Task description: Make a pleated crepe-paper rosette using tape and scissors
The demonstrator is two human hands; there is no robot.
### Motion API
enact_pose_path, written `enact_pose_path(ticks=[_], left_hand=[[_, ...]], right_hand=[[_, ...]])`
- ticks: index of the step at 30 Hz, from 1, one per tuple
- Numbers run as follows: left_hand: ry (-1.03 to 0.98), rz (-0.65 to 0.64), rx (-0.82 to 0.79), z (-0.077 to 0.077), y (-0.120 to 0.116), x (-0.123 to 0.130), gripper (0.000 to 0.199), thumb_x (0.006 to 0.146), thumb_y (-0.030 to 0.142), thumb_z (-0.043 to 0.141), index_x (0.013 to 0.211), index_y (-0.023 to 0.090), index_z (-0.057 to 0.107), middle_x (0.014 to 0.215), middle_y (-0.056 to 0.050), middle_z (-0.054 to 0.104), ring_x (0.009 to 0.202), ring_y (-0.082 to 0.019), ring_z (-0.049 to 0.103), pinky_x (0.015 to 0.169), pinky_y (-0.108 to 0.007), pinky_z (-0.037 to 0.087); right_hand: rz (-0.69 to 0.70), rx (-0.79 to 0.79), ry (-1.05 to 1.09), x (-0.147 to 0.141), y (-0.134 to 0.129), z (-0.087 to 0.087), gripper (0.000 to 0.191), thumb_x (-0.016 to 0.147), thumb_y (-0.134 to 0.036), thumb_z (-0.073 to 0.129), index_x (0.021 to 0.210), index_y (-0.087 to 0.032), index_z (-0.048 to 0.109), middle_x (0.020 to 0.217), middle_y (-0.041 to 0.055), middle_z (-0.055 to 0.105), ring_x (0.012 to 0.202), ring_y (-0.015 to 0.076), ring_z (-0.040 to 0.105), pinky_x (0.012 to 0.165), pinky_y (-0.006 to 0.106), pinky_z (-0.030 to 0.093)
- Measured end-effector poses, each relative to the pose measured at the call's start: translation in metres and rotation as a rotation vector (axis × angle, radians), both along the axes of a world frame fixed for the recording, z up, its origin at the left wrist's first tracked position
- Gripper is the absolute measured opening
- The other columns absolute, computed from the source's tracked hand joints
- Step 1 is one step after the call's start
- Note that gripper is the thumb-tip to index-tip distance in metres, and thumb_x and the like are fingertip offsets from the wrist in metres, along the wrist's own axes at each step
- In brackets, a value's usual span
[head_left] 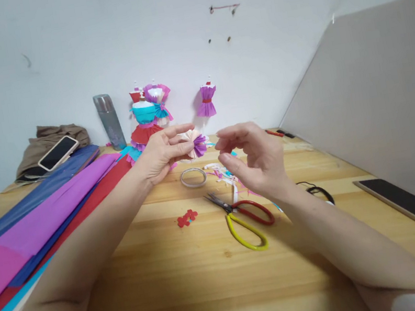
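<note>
The left hand (165, 154) grasped a pleated paper fan (199, 146), cream and purple, pinching its cream side between thumb and fingers above the counter (167, 295). The fan was roughly round, so no clear long axis showed; its cream part lay toward the left hand and its purple part faced right.

The right hand (255, 155) was just beside it on the right, apart from the paper, its thumb and fingers curled with a gap between them and nothing visible in its grasp. The fan thus lay between the two hands, touching only the left, with its purple edge toward the right fingertips.

Below were a tape roll (194, 186), scissors (229, 208) with the blades pointing up and left, and small red paper pieces (186, 218). Behind stood several dress forms (145, 114).
</note>
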State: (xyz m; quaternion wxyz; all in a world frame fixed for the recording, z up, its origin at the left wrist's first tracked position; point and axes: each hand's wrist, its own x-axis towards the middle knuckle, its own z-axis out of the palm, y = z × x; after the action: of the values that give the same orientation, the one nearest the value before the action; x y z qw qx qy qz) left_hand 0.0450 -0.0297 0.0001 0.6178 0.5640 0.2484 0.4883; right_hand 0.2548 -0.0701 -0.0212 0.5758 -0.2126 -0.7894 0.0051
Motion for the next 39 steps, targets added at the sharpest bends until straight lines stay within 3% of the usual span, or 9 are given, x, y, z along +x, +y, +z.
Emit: enact_pose_path(ticks=[5, 12, 23, 31, 39], left_hand=[[0.021, 0.022, 0.051, 0.000, 0.002, -0.001, 0.072, 0.053, 0.027, 0.100, 0.118, 0.012, 0.072, 0.073, 0.000, 0.073, 0.064, -0.012, 0.067, 0.067, -0.025, 0.054], [0.044, 0.045, 0.098, 0.000, 0.000, 0.001, 0.070, 0.056, 0.024, 0.098, 0.120, 0.011, 0.072, 0.076, -0.002, 0.075, 0.068, -0.013, 0.068, 0.069, -0.027, 0.053], [-0.014, 0.000, -0.005, -0.003, -0.004, 0.004, 0.065, 0.058, 0.020, 0.097, 0.118, 0.012, 0.073, 0.075, 0.001, 0.072, 0.067, -0.011, 0.067, 0.072, -0.026, 0.053], [-0.029, -0.005, -0.032, -0.003, -0.002, 0.003, 0.060, 0.059, 0.016, 0.096, 0.115, 0.013, 0.075, 0.075, -0.001, 0.073, 0.068, -0.012, 0.068, 0.072, -0.026, 0.055], [-0.001, 0.017, -0.051, -0.001, -0.006, 0.005, 0.057, 0.061, 0.015, 0.095, 0.115, 0.014, 0.075, 0.075, -0.001, 0.073, 0.071, -0.014, 0.069, 0.073, -0.026, 0.055]], right_hand=[[0.008, -0.006, -0.021, -0.002, -0.001, 0.003, 0.007, 0.095, -0.023, 0.068, 0.100, -0.028, 0.069, 0.085, 0.0023, 0.067, 0.072, 0.0176, 0.064, 0.065, 0.034, 0.056], [0.051, -0.078, 0.135, -0.011, -0.001, -0.008, 0.012, 0.095, -0.026, 0.069, 0.106, -0.029, 0.068, 0.096, 0.0039, 0.072, 0.072, 0.0175, 0.066, 0.062, 0.034, 0.057], [-0.054, 0.044, -0.032, -0.016, -0.008, -0.006, 0.015, 0.093, -0.013, 0.061, 0.100, -0.024, 0.068, 0.086, 0.0013, 0.076, 0.064, 0.0132, 0.065, 0.060, 0.029, 0.055], [-0.156, 0.143, -0.005, -0.011, -0.004, -0.006, 0.014, 0.092, -0.015, 0.063, 0.099, -0.024, 0.070, 0.072, -0.0014, 0.069, 0.058, 0.0131, 0.060, 0.056, 0.029, 0.048], [-0.274, 0.268, -0.165, -0.011, -0.002, -0.008, 0.010, 0.097, -0.020, 0.061, 0.103, -0.020, 0.069, 0.068, -0.0001, 0.065, 0.057, 0.0148, 0.059, 0.056, 0.029, 0.046]])
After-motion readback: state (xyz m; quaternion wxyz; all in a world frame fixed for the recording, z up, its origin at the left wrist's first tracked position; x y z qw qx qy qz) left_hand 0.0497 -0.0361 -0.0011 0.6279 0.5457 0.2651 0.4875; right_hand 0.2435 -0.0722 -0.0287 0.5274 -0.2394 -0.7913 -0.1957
